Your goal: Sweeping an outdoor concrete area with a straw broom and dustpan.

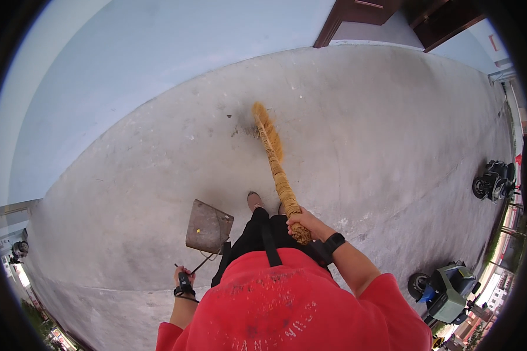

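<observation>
My right hand [306, 223] grips the thick bound handle of a straw broom [274, 155] near its butt end. The orange-brown bristles rest against the concrete floor ahead of my feet, beside a small patch of dark debris [248, 130]. Low on the left, my left hand [184, 277] is closed around the thin handle of a dustpan [208, 226]. The pan is a worn brown-grey sheet with a small yellow scrap on it. Whether it touches the floor I cannot tell.
A pale blue wall [158, 48] borders the floor, with dark brown doors [364, 11] at the top right. To the right stand a black motorcycle [494, 180] and a green-grey scooter [450, 291]. A small dark chip [229, 116] lies left of the bristles.
</observation>
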Tool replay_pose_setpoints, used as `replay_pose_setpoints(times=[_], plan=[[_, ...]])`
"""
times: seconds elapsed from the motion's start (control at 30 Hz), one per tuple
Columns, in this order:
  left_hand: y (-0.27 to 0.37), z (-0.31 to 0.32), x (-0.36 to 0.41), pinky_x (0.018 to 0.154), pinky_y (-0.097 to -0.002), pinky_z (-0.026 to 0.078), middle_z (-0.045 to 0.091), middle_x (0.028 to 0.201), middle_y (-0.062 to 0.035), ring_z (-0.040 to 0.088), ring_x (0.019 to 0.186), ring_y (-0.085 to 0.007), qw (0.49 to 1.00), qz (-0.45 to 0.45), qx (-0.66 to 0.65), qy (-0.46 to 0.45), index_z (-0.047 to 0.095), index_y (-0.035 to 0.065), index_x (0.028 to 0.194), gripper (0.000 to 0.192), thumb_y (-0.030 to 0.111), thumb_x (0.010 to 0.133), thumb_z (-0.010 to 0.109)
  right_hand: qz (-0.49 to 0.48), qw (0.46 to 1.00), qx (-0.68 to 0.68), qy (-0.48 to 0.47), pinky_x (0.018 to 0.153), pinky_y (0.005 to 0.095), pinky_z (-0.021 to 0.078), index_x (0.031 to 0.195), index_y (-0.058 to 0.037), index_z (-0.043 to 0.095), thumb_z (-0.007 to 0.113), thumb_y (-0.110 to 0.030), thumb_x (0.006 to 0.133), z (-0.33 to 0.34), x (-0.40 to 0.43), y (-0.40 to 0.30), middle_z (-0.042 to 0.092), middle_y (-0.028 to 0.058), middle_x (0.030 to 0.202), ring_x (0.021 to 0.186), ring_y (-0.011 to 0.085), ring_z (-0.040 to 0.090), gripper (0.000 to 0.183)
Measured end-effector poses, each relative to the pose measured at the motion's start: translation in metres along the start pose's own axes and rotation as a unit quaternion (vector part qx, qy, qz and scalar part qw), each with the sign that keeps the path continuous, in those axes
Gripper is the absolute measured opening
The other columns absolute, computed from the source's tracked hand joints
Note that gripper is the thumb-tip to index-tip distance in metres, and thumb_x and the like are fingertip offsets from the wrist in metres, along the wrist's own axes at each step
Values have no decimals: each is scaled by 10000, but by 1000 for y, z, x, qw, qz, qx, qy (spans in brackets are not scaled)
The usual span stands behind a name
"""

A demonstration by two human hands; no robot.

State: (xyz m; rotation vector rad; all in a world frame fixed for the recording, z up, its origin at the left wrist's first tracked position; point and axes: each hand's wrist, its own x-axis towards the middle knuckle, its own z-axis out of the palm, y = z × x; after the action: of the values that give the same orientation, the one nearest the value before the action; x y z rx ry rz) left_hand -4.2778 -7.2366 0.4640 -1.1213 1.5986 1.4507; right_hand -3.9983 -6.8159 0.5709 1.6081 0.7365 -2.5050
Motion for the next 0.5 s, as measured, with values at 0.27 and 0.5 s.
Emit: replay_pose_setpoints(times=[0.27, 0.5], plan=[[-15, -4, -8, 667, -390, 359, 392, 513, 26, 403, 484, -137, 997, -19, -54, 45, 417, 142, 634, 152, 170, 774, 468, -86, 991, -79, 59, 423, 298, 465, 1093, -31, 369, 564, 50, 610, -34, -3, -77, 507, 94, 643, 481, 192, 548, 527], [-27, 1, -25, 708, -412, 345, 397, 539, 37, 388, 489, -125, 990, -26, -113, 75, 427, 150, 660, 127, 166, 779, 469, -98, 979, -138, 114, 425, 320, 470, 984, -8, 360, 587, 21, 614, -28, 121, -165, 519, 103, 658, 498, 200, 554, 435]])
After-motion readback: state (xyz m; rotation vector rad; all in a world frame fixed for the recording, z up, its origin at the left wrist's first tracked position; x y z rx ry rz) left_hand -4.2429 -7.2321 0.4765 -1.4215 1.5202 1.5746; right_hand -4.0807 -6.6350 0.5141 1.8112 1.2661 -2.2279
